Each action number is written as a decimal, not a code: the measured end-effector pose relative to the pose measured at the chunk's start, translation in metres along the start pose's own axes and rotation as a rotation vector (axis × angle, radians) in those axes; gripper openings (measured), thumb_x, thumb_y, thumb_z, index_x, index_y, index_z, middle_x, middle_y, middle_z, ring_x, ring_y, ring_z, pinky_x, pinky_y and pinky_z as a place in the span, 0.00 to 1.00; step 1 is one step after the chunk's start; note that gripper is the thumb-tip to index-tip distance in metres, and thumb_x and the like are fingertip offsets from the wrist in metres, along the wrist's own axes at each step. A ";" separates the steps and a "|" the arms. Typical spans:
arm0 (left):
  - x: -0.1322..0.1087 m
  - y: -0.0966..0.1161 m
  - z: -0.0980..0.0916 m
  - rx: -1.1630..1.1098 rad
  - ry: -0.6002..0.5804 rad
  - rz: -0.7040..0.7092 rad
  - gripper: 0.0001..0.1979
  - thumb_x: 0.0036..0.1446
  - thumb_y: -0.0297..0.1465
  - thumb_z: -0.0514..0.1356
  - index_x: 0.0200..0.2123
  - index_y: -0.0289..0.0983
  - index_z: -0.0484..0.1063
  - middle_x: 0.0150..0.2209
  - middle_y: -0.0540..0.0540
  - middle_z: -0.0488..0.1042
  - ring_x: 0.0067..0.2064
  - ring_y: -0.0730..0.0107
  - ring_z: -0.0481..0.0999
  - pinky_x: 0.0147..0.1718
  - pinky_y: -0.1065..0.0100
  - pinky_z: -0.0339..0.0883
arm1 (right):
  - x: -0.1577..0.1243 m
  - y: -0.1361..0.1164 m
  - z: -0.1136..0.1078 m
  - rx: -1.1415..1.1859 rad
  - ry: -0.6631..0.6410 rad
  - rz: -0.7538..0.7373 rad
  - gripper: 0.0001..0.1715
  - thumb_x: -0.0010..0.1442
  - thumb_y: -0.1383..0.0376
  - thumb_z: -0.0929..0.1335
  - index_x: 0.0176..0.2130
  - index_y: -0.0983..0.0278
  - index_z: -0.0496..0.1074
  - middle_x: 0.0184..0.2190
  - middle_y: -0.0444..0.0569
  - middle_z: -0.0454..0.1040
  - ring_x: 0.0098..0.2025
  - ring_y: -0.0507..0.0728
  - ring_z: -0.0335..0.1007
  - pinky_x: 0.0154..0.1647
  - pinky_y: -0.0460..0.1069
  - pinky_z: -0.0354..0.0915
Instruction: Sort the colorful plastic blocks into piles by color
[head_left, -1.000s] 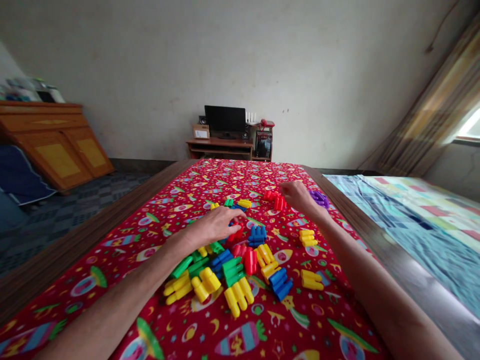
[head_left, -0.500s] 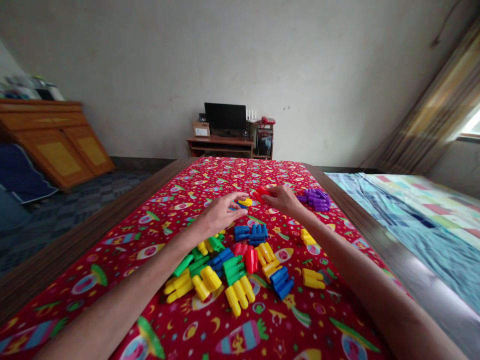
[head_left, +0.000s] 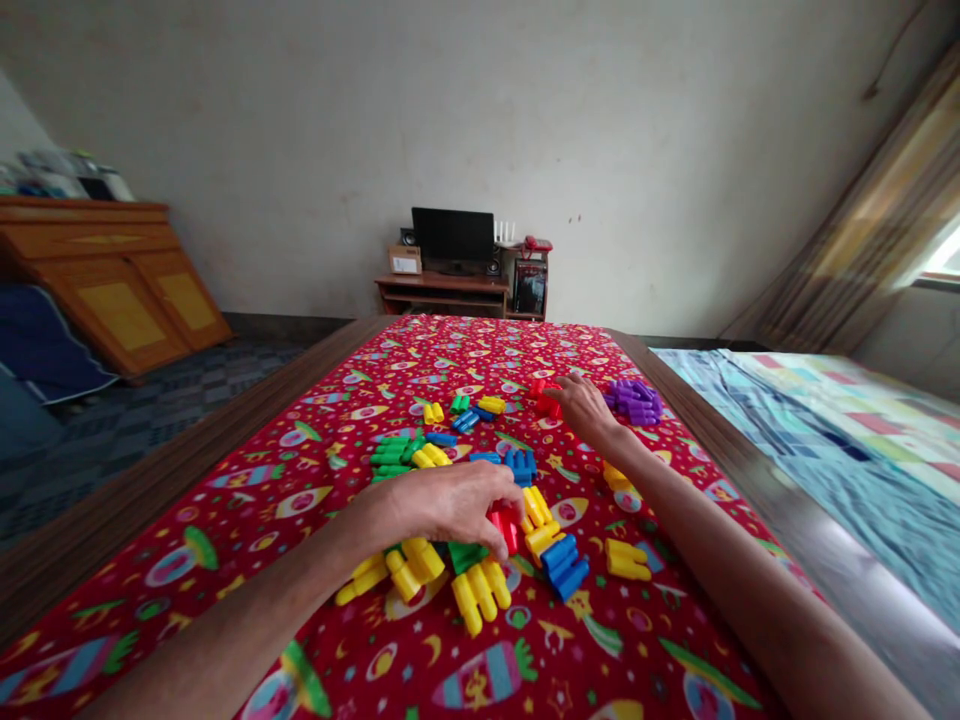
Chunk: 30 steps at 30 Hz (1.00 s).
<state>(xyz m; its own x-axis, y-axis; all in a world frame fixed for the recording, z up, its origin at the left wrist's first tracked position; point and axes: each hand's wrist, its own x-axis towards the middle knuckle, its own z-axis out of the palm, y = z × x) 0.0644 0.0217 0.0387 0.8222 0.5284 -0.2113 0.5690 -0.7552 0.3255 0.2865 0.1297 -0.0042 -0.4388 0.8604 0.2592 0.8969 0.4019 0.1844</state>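
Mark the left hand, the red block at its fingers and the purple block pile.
Left hand [head_left: 471, 499]: head view, back of the hand.
Red block [head_left: 508, 531]: head view, its exposed face.
Purple block pile [head_left: 637, 402]: head view, middle of the pile.

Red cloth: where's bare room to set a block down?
Bare stretches of the red cloth: the far end, beyond the red blocks; the left side, between the green blocks and wooden table edge; the near middle, this side of the front yellow block. Crowded: around the left hand, and by the right hand, between red and purple blocks.
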 end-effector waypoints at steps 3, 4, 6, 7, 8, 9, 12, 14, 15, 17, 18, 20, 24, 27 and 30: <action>0.003 -0.011 0.001 -0.027 0.059 -0.014 0.08 0.48 0.29 0.66 0.35 0.40 0.78 0.35 0.52 0.76 0.36 0.70 0.75 0.33 0.74 0.64 | -0.001 -0.006 -0.016 0.073 0.042 -0.004 0.21 0.61 0.78 0.58 0.43 0.67 0.76 0.48 0.58 0.74 0.49 0.60 0.66 0.46 0.50 0.60; 0.004 -0.016 0.001 -0.052 0.102 -0.023 0.08 0.47 0.28 0.67 0.33 0.39 0.78 0.34 0.52 0.76 0.36 0.70 0.74 0.33 0.74 0.64 | -0.001 -0.010 -0.021 0.116 0.056 -0.008 0.21 0.60 0.78 0.58 0.42 0.67 0.76 0.47 0.58 0.75 0.48 0.60 0.67 0.46 0.50 0.60; 0.008 -0.028 0.000 -0.133 0.264 -0.059 0.07 0.46 0.28 0.66 0.32 0.39 0.78 0.33 0.52 0.75 0.35 0.70 0.74 0.32 0.74 0.65 | -0.002 -0.019 -0.030 0.235 0.067 -0.012 0.18 0.61 0.76 0.59 0.40 0.68 0.76 0.41 0.57 0.77 0.44 0.58 0.69 0.42 0.49 0.61; 0.010 -0.035 0.000 -0.187 0.382 -0.085 0.07 0.45 0.28 0.66 0.32 0.39 0.78 0.33 0.52 0.75 0.34 0.70 0.74 0.32 0.73 0.66 | -0.001 -0.024 -0.032 0.322 0.051 -0.020 0.16 0.61 0.75 0.60 0.38 0.68 0.76 0.36 0.55 0.77 0.40 0.57 0.70 0.40 0.48 0.61; 0.013 -0.042 0.000 -0.243 0.518 -0.113 0.09 0.45 0.28 0.66 0.33 0.39 0.77 0.34 0.51 0.75 0.35 0.70 0.74 0.33 0.72 0.67 | -0.001 -0.030 -0.034 0.439 0.018 -0.041 0.15 0.63 0.72 0.60 0.36 0.68 0.75 0.32 0.53 0.77 0.36 0.56 0.71 0.37 0.48 0.61; 0.015 -0.049 0.000 -0.298 0.657 -0.135 0.11 0.44 0.28 0.66 0.35 0.38 0.77 0.35 0.50 0.75 0.36 0.69 0.75 0.34 0.71 0.69 | 0.000 -0.035 -0.034 0.589 -0.032 -0.073 0.16 0.65 0.68 0.60 0.34 0.68 0.74 0.29 0.51 0.76 0.33 0.55 0.70 0.34 0.47 0.61; 0.021 -0.066 0.002 -0.415 0.935 -0.129 0.18 0.44 0.28 0.65 0.42 0.38 0.74 0.41 0.48 0.75 0.42 0.64 0.76 0.39 0.65 0.73 | 0.002 -0.051 -0.031 1.103 -0.219 -0.164 0.23 0.67 0.55 0.59 0.33 0.68 0.72 0.26 0.49 0.75 0.28 0.53 0.71 0.30 0.46 0.63; 0.024 -0.072 0.005 -0.428 1.006 -0.097 0.21 0.44 0.26 0.64 0.45 0.39 0.72 0.43 0.46 0.74 0.44 0.63 0.76 0.41 0.64 0.74 | 0.003 -0.059 -0.030 1.280 -0.264 -0.163 0.23 0.64 0.51 0.62 0.33 0.68 0.71 0.27 0.50 0.76 0.27 0.52 0.71 0.29 0.46 0.64; 0.025 -0.073 0.006 -0.414 1.027 -0.078 0.22 0.44 0.26 0.64 0.46 0.39 0.71 0.44 0.46 0.73 0.45 0.63 0.76 0.42 0.63 0.74 | 0.003 -0.060 -0.030 1.281 -0.244 -0.150 0.21 0.62 0.52 0.64 0.32 0.68 0.70 0.27 0.50 0.76 0.27 0.52 0.70 0.28 0.45 0.63; 0.024 -0.072 0.006 -0.365 1.070 -0.057 0.24 0.45 0.25 0.63 0.48 0.41 0.70 0.48 0.45 0.71 0.48 0.63 0.75 0.43 0.63 0.74 | 0.003 -0.058 -0.031 1.136 -0.131 -0.107 0.16 0.61 0.57 0.65 0.30 0.68 0.71 0.25 0.48 0.75 0.26 0.50 0.68 0.28 0.44 0.60; 0.023 -0.071 0.006 -0.337 1.081 -0.069 0.24 0.46 0.25 0.63 0.49 0.41 0.70 0.49 0.45 0.70 0.49 0.63 0.74 0.44 0.63 0.74 | 0.003 -0.054 -0.032 1.014 -0.050 -0.066 0.15 0.61 0.60 0.65 0.29 0.68 0.71 0.24 0.47 0.74 0.25 0.50 0.67 0.28 0.44 0.58; 0.018 -0.067 0.001 -0.292 1.021 -0.149 0.21 0.46 0.25 0.62 0.47 0.40 0.72 0.47 0.45 0.72 0.46 0.64 0.75 0.41 0.65 0.74 | 0.003 -0.041 -0.032 0.735 0.111 0.049 0.13 0.61 0.63 0.64 0.30 0.68 0.73 0.24 0.47 0.74 0.26 0.50 0.65 0.28 0.44 0.55; 0.000 -0.051 -0.010 -0.227 0.471 -0.271 0.08 0.49 0.28 0.60 0.34 0.39 0.76 0.32 0.51 0.77 0.33 0.69 0.77 0.32 0.73 0.69 | 0.001 0.000 -0.022 0.338 0.256 0.280 0.14 0.62 0.67 0.61 0.37 0.66 0.75 0.31 0.52 0.77 0.31 0.53 0.67 0.29 0.46 0.51; -0.009 -0.037 -0.009 -0.055 0.192 -0.275 0.06 0.51 0.33 0.61 0.32 0.41 0.77 0.31 0.51 0.79 0.34 0.67 0.77 0.30 0.73 0.66 | -0.001 0.027 -0.009 0.222 0.246 0.377 0.17 0.61 0.71 0.58 0.38 0.66 0.75 0.33 0.55 0.77 0.31 0.55 0.67 0.28 0.47 0.50; -0.008 -0.027 0.001 0.133 0.151 -0.310 0.09 0.50 0.35 0.63 0.35 0.41 0.78 0.35 0.46 0.80 0.39 0.59 0.78 0.33 0.68 0.66 | -0.001 0.039 0.001 0.193 0.232 0.393 0.18 0.58 0.73 0.57 0.36 0.68 0.74 0.32 0.56 0.77 0.31 0.56 0.67 0.29 0.48 0.52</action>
<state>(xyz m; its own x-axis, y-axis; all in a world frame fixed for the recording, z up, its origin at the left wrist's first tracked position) 0.0425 0.0370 0.0308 0.6051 0.7838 -0.1396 0.7956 -0.5888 0.1430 0.3218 0.1451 0.0016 -0.0465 0.8747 0.4825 0.9810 0.1310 -0.1431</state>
